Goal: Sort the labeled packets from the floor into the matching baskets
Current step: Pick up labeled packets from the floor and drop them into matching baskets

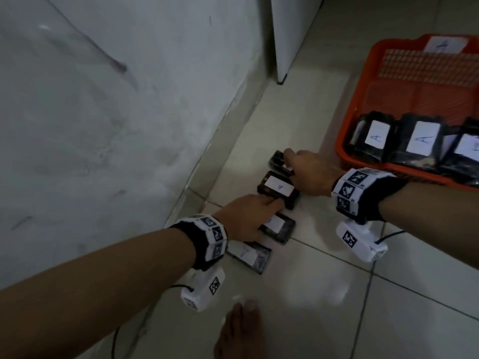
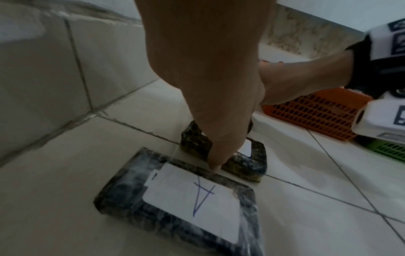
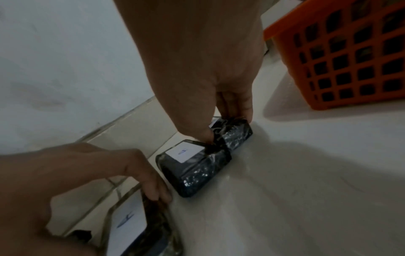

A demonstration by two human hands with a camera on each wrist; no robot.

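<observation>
Along the foot of the wall, the head view shows four dark packets in a row on the floor (image 1: 324, 268), each with a white label. The right hand (image 1: 309, 174) reaches to the farthest packet (image 1: 278, 161), its fingers hidden from here. The left hand (image 1: 248, 216) lies over the third packet (image 1: 278, 228), fingertips touching the near edge of the second packet (image 1: 278, 189), whose label reads A. The nearest packet (image 1: 250, 255) lies untouched. The orange basket (image 1: 347, 125), tagged A, stands just right of the row and holds at least three A-labeled packets.

From the left wrist, the left hand (image 2: 214, 97) points straight down, one fingertip landing in the gap between the nearest packet (image 2: 181, 204) and the third packet (image 2: 247, 166); whether it grips anything I cannot tell. A green basket (image 2: 387, 149) peeks past the orange basket (image 2: 317, 112).

From the right wrist, the right hand (image 3: 210, 81) pinches the crinkled wrap of the farthest packet (image 3: 230, 136), thumb and fingers clamped on its end. The left hand (image 3: 92, 175) curls its fingers over a packet's edge.

To do this well, I judge each hand should take a full hold across the packet's sides, not just loose film, read the label, then carry it to the matching basket.
</observation>
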